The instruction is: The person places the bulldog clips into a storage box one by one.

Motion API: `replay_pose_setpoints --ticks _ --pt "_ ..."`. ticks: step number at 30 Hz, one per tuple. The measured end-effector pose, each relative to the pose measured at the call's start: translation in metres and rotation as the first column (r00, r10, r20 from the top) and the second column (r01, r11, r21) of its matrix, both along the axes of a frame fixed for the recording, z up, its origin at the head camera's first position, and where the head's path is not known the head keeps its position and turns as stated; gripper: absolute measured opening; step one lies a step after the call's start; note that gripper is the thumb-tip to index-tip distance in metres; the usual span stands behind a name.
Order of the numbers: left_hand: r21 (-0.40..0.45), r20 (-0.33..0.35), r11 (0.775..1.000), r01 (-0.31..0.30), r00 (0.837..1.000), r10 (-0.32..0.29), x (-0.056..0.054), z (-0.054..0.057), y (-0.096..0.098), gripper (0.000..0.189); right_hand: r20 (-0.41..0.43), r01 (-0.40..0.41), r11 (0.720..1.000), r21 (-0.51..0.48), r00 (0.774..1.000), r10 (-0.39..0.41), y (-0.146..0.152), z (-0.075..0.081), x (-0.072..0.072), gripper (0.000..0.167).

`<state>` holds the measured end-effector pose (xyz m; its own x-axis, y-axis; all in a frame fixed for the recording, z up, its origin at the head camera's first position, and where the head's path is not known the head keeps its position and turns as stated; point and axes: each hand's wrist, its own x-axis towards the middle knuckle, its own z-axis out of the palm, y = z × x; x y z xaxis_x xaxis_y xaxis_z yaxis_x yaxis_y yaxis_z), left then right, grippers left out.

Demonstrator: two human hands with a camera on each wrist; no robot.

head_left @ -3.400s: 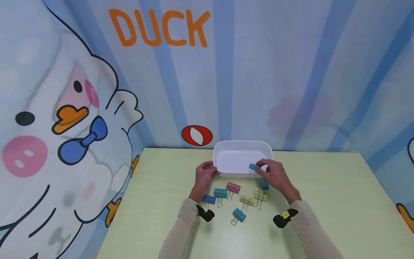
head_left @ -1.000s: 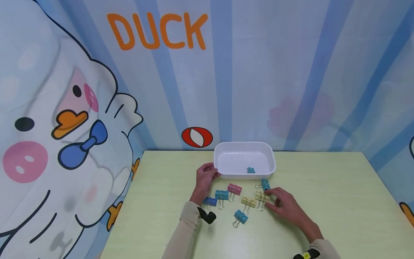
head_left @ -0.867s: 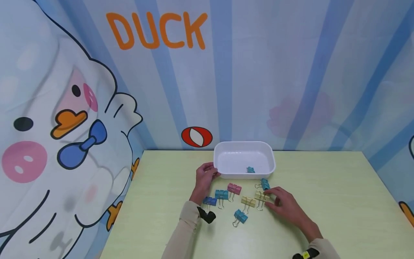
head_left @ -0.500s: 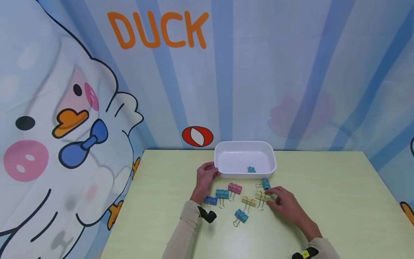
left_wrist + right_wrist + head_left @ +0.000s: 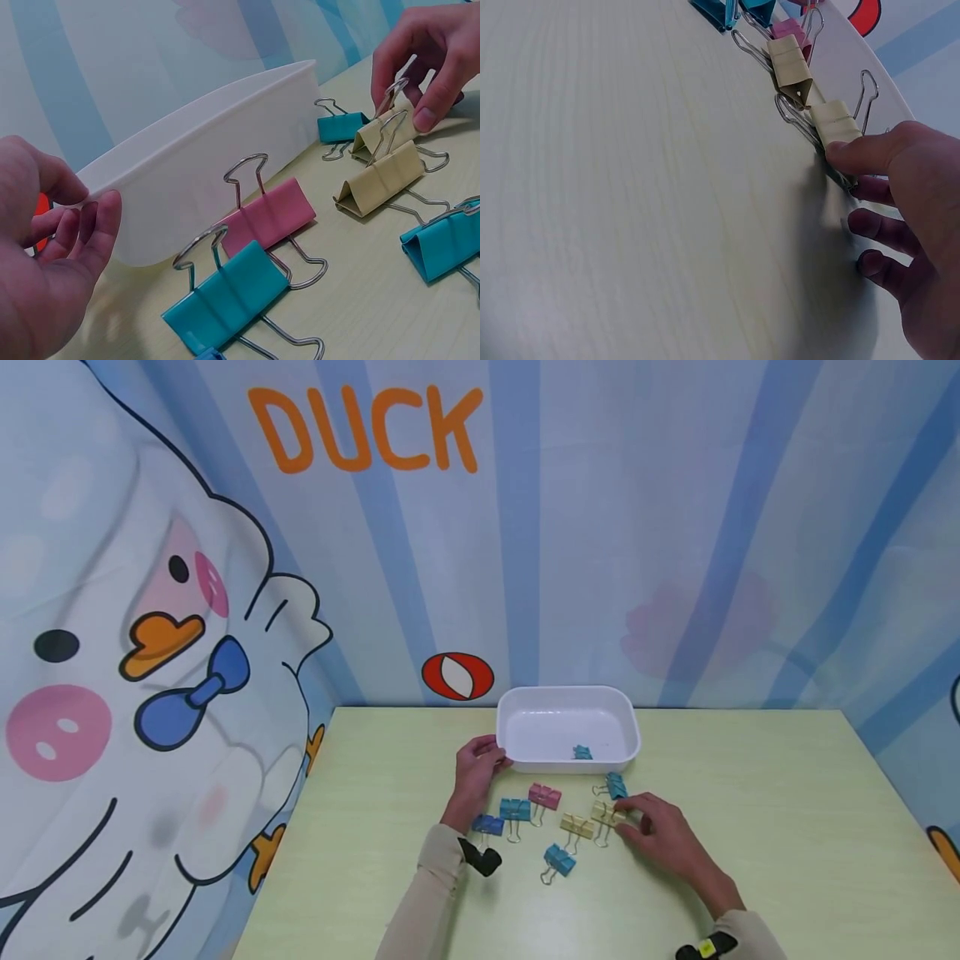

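Observation:
My left hand [image 5: 476, 772] pinches the left rim of a white plastic tray [image 5: 217, 142] between thumb and fingers. My right hand [image 5: 663, 835] pinches the end of a pale yellow binder clip [image 5: 835, 122], thumb on its near face; the clip sits on the table. A second yellow binder clip [image 5: 381, 180] lies just beside it. One small teal binder clip [image 5: 582, 752] is inside the tray. Between my hands lie a pink clip [image 5: 270, 217], a teal clip [image 5: 226, 297] and a blue clip [image 5: 488, 825], the last mostly cut off in the left wrist view.
Another teal clip [image 5: 617, 786] lies between the tray's front right corner and my right hand. A further teal clip [image 5: 559, 860] lies nearest the front. The pale table [image 5: 780, 827] meets a printed duck curtain [image 5: 585, 527] right behind the tray.
My right hand has let the small teal clip go in the tray and come forward to the yellow clip. Over the last second it barely moves. The left hand stays on the rim.

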<state>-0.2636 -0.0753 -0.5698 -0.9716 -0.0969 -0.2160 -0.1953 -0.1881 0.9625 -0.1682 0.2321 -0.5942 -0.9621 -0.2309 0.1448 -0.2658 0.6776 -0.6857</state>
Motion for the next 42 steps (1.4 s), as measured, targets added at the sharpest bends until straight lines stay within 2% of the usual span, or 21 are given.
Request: replay_pose_setpoints --ticks 5,11,21,27,31,36,42 --pt "0.007 -0.007 1.000 -0.002 1.000 0.002 0.000 0.001 -0.001 0.036 -0.029 -0.023 1.000 -0.020 0.999 0.022 -0.001 0.001 0.001 0.031" --pt "0.017 -0.004 1.000 0.004 1.000 -0.004 0.001 0.001 0.000 0.037 -0.056 -0.008 1.000 -0.007 0.998 0.008 -0.003 0.006 0.003 0.028" --pt "0.009 -0.006 1.000 0.011 1.000 -0.011 0.002 0.002 -0.001 0.037 -0.180 -0.048 0.998 -0.027 0.983 0.043 -0.007 0.036 -0.004 0.027" --pt "0.014 -0.017 1.000 0.010 1.000 -0.010 0.002 0.002 -0.001 0.037 -0.208 -0.021 1.000 -0.010 0.978 0.019 -0.010 0.057 -0.019 0.027" --pt "0.017 -0.017 1.000 0.007 1.000 -0.007 0.002 0.002 0.000 0.037 -0.223 0.029 1.000 -0.001 0.974 -0.028 -0.007 0.064 -0.036 0.028" --pt "0.015 -0.009 1.000 0.003 1.000 -0.003 0.001 0.001 0.000 0.036 -0.188 0.100 0.995 0.002 0.977 -0.098 -0.005 0.069 -0.055 0.029" --pt "0.009 -0.011 1.000 0.005 1.000 -0.005 0.002 0.001 0.000 0.036 -0.161 0.168 0.986 -0.019 0.972 -0.169 -0.007 0.076 -0.071 0.030"
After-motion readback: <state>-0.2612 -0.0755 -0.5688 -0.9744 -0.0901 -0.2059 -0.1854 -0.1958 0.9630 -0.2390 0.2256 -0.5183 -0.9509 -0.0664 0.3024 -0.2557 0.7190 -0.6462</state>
